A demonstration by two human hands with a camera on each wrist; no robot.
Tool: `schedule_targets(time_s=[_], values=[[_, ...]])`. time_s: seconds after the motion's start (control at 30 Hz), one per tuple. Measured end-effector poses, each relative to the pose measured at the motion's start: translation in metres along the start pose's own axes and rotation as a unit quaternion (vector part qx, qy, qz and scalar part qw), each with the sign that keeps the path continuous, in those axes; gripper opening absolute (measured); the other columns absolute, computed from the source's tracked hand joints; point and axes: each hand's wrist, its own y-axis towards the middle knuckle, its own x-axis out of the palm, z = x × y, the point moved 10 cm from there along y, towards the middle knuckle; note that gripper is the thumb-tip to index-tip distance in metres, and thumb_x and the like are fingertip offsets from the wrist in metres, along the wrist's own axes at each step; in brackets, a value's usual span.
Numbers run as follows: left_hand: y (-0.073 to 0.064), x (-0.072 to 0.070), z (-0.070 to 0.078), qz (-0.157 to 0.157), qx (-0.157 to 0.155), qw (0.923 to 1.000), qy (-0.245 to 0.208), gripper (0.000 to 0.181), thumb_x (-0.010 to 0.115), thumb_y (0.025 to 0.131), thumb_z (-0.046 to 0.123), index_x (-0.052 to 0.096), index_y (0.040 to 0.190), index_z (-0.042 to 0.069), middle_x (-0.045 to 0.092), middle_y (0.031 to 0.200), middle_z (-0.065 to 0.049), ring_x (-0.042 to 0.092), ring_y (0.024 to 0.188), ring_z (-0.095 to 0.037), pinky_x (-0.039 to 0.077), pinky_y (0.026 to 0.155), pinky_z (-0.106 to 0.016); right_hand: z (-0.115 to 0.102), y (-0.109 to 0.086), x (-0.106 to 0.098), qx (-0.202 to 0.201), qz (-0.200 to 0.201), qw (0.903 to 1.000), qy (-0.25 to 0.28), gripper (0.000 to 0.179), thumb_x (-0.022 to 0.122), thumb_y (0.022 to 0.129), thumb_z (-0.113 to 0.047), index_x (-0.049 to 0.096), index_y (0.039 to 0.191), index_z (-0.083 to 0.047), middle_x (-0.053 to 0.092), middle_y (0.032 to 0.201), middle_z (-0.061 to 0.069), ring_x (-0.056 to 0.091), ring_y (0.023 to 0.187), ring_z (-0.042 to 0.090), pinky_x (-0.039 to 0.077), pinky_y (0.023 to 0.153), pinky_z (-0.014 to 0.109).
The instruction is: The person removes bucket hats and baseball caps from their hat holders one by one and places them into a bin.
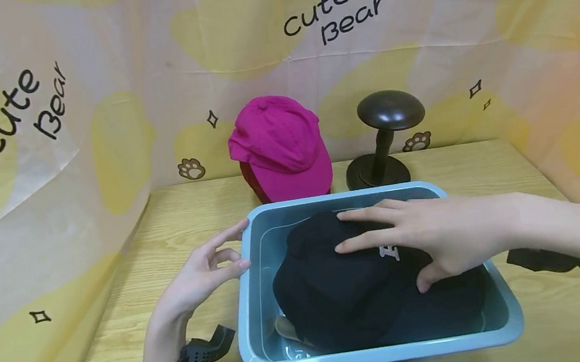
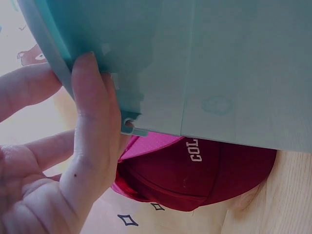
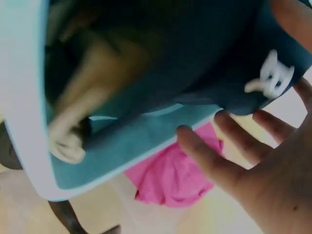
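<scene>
A light-blue plastic basin (image 1: 387, 354) stands on the table with a black cap (image 1: 331, 296) in it, white lettering on the cap's front. My right hand (image 1: 440, 235) is over the cap with fingers spread and fairly straight, fingertips right at its crown. In the right wrist view those fingers (image 3: 209, 158) reach along the dark cloth. At the basin's left rim, my left hand (image 1: 201, 276) pinches the edge. Seen from the left wrist, thumb and fingers (image 2: 87, 97) lie against the outer wall and rim. A beige piece (image 1: 289, 329) shows partly under the cap.
Behind the basin, a bright pink cap (image 1: 279, 140) sits over a dark red cap (image 2: 219, 180) with white letters. To their right stands a dark hat stand (image 1: 390, 111) with a rounded top. A printed cloth (image 1: 227, 25) hangs behind and at both sides.
</scene>
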Motion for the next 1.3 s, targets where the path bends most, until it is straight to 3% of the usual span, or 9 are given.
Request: schedule_targets(time_s=[0.13,0.4,0.6,0.83,1.03,1.3], values=[[-0.001,-0.001,0.001,0.002,-0.004,1.0,-0.003,0.064,0.066,0.09,0.015,0.039,0.147,0.022,0.043,0.138,-0.008,0.064,0.09,-0.016,0.046,0.089,-0.041,-0.001,-0.002,0.016,0.015,-0.029,0.9994,0.01,0.107,0.083,0.073,-0.022,0.013,0.149,-0.05,0.004,0.163,-0.009,0.026,0.144,0.032,0.042,0.099,0.057],[0.0,0.001,0.001,-0.001,0.006,1.0,-0.003,0.064,0.065,0.09,0.014,0.038,0.148,0.019,0.043,0.139,-0.009,0.065,0.089,-0.017,0.048,0.087,-0.039,0.004,0.001,0.024,0.024,-0.041,0.9989,-0.002,0.111,0.086,0.069,-0.023,0.014,0.149,-0.051,0.004,0.163,-0.003,0.035,0.138,0.041,0.046,0.094,0.053],[0.001,0.002,0.003,-0.005,0.011,0.9999,-0.003,0.063,0.065,0.091,0.013,0.038,0.148,0.018,0.042,0.139,-0.013,0.065,0.089,-0.015,0.048,0.086,-0.038,0.008,0.008,0.035,0.018,-0.043,0.9983,-0.036,0.112,0.087,0.067,-0.027,0.015,0.149,-0.051,0.006,0.163,-0.003,0.04,0.133,0.027,0.049,0.078,0.044],[0.001,0.001,0.002,-0.003,0.009,0.9999,-0.004,0.064,0.065,0.091,0.013,0.038,0.148,0.018,0.042,0.139,-0.012,0.064,0.089,-0.015,0.05,0.085,-0.034,0.018,0.018,0.05,0.021,-0.067,0.997,-0.034,0.111,0.087,0.068,-0.029,0.014,0.148,-0.053,0.004,0.163,-0.007,0.045,0.13,0.025,0.049,0.069,0.041],[0.002,0.001,0.002,-0.004,0.01,0.9999,-0.001,0.064,0.065,0.091,0.014,0.038,0.148,0.018,0.042,0.14,-0.012,0.064,0.089,-0.016,0.049,0.086,-0.036,0.022,0.025,0.059,0.014,-0.083,0.9964,-0.013,0.108,0.086,0.069,-0.029,0.015,0.149,-0.051,0.005,0.163,-0.006,0.044,0.13,0.023,0.049,0.071,0.025],[0.001,-0.001,0.001,0.001,0.001,1.0,-0.002,0.064,0.066,0.09,0.015,0.038,0.148,0.02,0.043,0.139,-0.01,0.064,0.089,-0.016,0.048,0.087,-0.04,0.02,0.027,0.066,0.001,-0.085,0.9963,-0.009,0.107,0.085,0.07,-0.025,0.017,0.15,-0.048,0.009,0.163,-0.001,0.043,0.126,0.021,0.051,0.079,0.029]])
